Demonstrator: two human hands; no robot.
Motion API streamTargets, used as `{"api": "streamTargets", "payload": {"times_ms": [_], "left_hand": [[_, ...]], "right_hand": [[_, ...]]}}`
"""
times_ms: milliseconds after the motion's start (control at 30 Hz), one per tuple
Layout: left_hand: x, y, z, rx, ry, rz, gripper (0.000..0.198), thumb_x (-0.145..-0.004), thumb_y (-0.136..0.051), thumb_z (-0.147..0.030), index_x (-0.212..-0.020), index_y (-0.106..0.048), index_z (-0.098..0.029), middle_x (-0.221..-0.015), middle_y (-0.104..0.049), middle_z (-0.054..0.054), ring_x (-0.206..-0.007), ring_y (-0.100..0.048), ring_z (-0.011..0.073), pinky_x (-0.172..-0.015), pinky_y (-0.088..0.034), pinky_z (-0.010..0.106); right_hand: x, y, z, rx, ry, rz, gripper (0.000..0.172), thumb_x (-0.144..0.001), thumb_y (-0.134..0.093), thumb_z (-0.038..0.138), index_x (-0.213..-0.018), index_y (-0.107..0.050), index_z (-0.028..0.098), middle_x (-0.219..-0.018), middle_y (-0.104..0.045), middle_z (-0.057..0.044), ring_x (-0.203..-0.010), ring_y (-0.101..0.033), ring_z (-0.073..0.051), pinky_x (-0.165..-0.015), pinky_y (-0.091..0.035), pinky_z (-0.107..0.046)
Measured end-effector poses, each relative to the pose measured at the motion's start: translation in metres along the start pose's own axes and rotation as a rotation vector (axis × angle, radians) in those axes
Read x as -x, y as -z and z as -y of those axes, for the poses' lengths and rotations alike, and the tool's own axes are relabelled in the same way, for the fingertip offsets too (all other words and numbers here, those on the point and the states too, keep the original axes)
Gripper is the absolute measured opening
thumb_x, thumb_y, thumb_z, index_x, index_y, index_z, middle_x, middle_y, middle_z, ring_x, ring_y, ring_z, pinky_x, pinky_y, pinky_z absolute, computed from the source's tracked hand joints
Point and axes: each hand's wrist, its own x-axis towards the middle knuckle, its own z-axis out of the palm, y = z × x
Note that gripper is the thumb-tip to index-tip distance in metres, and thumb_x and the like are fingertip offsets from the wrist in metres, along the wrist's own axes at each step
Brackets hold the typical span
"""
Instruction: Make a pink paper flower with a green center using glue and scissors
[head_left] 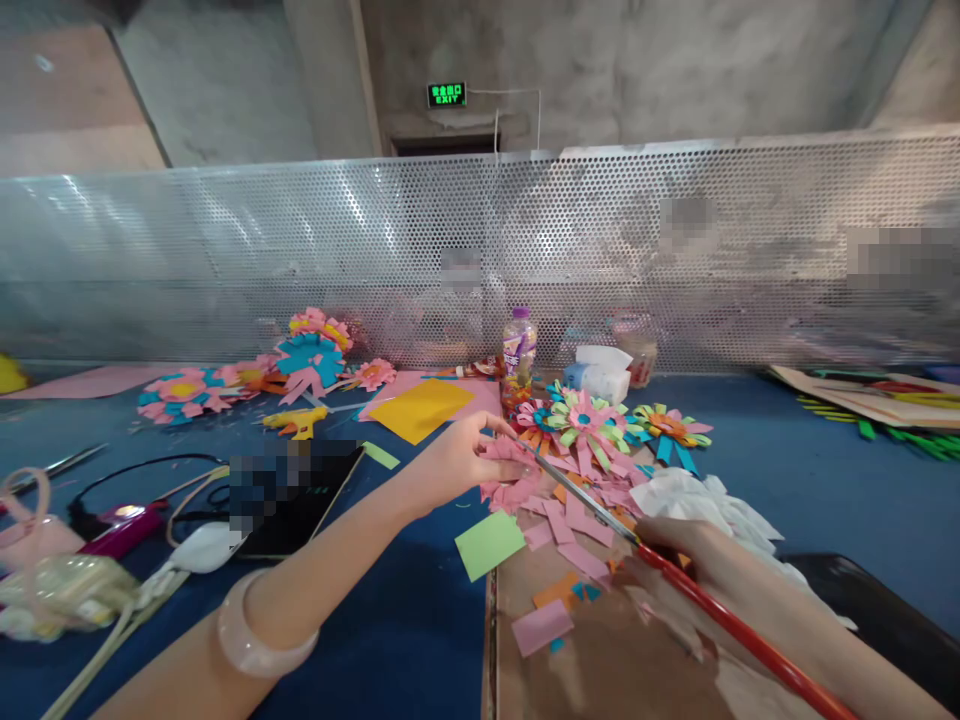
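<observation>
My left hand [461, 460] reaches forward over the blue table, thumb and fingers pinched on a pink paper piece [501, 452] at the edge of a pile of pink cut strips [570, 505]. My right hand [675, 550] lies on the brown cardboard [600, 670], closed round red-handled scissors [720, 610]. The metal blades [577, 495] point up-left toward my left hand. Finished paper flowers [592, 420] lie just behind the pile.
A green paper square [489, 543] and a yellow sheet [421, 408] lie near my left arm. More paper flowers [311, 360], a purple bottle [519, 350], a tissue pack [604, 372], a dark tablet [300, 500], cables and a perforated metal screen [300, 260] surround the work area.
</observation>
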Motion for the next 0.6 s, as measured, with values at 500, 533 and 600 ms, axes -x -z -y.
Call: {"api": "streamTargets", "payload": {"times_ms": [500, 533, 600], "left_hand": [[0.002, -0.001, -0.008, -0.061, -0.114, -0.027, 0.074, -0.063, -0.073, -0.028, -0.129, -0.042, -0.015, -0.082, -0.064, 0.008, -0.074, -0.059, 0.0222, -0.064, -0.042, 0.033], [0.002, -0.001, -0.008, -0.059, -0.121, -0.023, 0.073, -0.064, -0.073, -0.028, -0.129, -0.042, -0.015, -0.083, -0.064, 0.008, -0.076, -0.059, 0.0228, -0.064, -0.042, 0.033], [0.002, -0.001, -0.008, -0.060, -0.120, -0.017, 0.073, -0.064, -0.073, -0.028, -0.129, -0.042, -0.016, -0.084, -0.064, 0.008, -0.077, -0.059, 0.0226, -0.064, -0.043, 0.033]], "right_hand": [[0.001, 0.009, 0.025, 0.124, 0.012, 0.111, 0.031, -0.086, -0.040, 0.035, -0.069, -0.059, 0.016, -0.063, -0.060, -0.004, -0.056, -0.054, -0.013, -0.045, -0.035, -0.020], [0.001, 0.010, 0.027, 0.132, 0.011, 0.107, 0.031, -0.086, -0.039, 0.033, -0.069, -0.059, 0.015, -0.063, -0.060, -0.004, -0.056, -0.054, -0.013, -0.045, -0.035, -0.020], [0.002, 0.009, 0.028, 0.145, -0.002, 0.102, 0.032, -0.086, -0.036, 0.030, -0.071, -0.059, 0.015, -0.063, -0.060, -0.004, -0.057, -0.054, -0.014, -0.046, -0.036, -0.021]]}}
